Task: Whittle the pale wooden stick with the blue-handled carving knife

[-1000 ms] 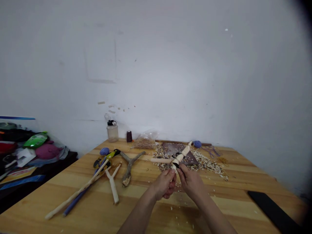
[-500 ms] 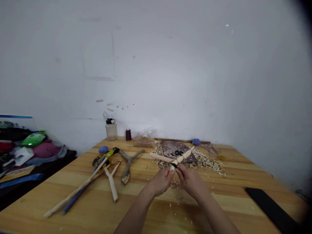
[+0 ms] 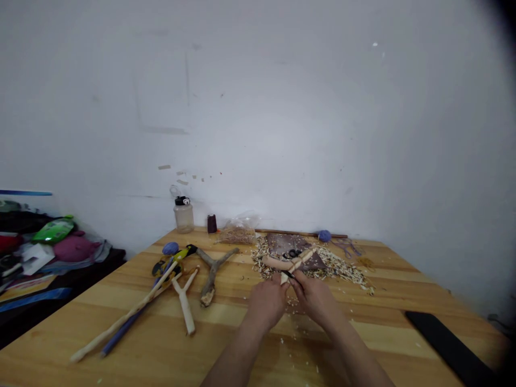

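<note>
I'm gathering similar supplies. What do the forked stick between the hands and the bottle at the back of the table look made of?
The forked stick looks like bare pale wood, with no visible paint or varnish; its matte, whittled surface and the nearby shavings suggest this. The bottle looks like cloudy translucent plastic, judging by its frosted sheen, with a glossier black cap, probably plastic too.

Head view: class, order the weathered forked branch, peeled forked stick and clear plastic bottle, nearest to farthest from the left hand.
Left hand, nearest first:
1. Grey-brown forked branch, leftward.
2. Pale peeled forked stick, further left.
3. Clear plastic bottle, far back left.
</note>
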The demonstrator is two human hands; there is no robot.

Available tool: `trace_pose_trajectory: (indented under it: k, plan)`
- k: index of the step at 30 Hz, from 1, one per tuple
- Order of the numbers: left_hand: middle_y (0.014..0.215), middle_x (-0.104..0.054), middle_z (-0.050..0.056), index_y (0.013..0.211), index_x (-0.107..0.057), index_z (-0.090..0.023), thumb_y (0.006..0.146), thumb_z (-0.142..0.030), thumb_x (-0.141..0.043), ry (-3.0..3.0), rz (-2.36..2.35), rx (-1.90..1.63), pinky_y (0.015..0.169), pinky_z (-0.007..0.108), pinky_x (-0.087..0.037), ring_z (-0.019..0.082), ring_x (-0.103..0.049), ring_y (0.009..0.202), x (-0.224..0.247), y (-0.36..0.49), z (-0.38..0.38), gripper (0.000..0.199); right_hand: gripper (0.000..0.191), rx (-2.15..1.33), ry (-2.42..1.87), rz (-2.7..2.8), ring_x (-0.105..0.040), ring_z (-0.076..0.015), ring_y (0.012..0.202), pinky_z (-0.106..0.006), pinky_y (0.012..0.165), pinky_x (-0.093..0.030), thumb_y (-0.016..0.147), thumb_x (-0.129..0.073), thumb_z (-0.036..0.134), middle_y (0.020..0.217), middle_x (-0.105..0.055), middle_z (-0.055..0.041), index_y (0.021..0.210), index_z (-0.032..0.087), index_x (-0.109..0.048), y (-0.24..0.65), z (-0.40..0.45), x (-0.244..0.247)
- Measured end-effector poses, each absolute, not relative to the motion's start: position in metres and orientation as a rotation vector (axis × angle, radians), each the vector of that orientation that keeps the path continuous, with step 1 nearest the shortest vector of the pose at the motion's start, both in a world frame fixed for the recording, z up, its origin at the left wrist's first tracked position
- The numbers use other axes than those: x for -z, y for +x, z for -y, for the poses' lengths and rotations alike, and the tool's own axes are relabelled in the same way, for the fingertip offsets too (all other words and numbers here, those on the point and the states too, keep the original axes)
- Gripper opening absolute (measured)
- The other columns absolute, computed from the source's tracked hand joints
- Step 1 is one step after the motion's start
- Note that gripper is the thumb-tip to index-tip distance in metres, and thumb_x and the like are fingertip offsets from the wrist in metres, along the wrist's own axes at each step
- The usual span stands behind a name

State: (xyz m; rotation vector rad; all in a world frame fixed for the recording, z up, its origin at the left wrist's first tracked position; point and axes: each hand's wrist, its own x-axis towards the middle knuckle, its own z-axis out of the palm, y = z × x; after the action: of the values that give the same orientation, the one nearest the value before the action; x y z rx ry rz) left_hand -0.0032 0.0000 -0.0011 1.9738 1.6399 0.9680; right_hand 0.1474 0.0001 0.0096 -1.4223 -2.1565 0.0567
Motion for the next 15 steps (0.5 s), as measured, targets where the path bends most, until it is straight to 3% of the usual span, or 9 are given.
trace_pose_trajectory:
  k: [4, 8, 15]
  plan:
    - [0.057, -0.047, -0.002, 0.085, -0.053, -0.019, 0.081, -0.043, -0.043, 1.713, -1.268, -1.031, 0.053, 0.023, -0.034, 0.013, -0.045, 0.051, -0.003, -0.002, -0.002, 0.026, 0.033, -0.304, -1.21, 2.062, -0.054, -0.0127, 0.053, -0.021, 0.052, -0.035, 0.088, -0.03, 0.04, 0.059, -0.059, 0.0009, 0.084, 0.02, -0.056, 0.161, -0.004, -0.012]
    - [0.046, -0.034, -0.01, 0.096, -0.047, -0.02, 0.079, -0.052, -0.04, 1.26, -0.918, -0.963, 0.034, 0.018, -0.019, 0.005, -0.021, 0.029, -0.004, -0.005, -0.002, 0.037, 0.038, -0.503, -1.185, 1.858, -0.047, -0.0102, 0.042, -0.02, 0.046, -0.036, 0.088, -0.026, 0.045, 0.049, -0.05, 0.0047, 0.077, 0.02, -0.053, 0.165, -0.006, -0.013]
    - [0.045, -0.036, -0.01, 0.09, -0.047, -0.021, 0.078, -0.052, -0.045, 1.117, -0.737, -0.914, 0.03, 0.015, -0.015, 0.003, -0.021, 0.028, -0.007, -0.009, 0.003, 0.033, 0.035, -0.431, -1.185, 2.035, -0.049, -0.0107, 0.049, -0.02, 0.049, -0.035, 0.089, -0.028, 0.043, 0.056, -0.052, 0.003, 0.08, 0.02, -0.052, 0.159, -0.006, -0.009]
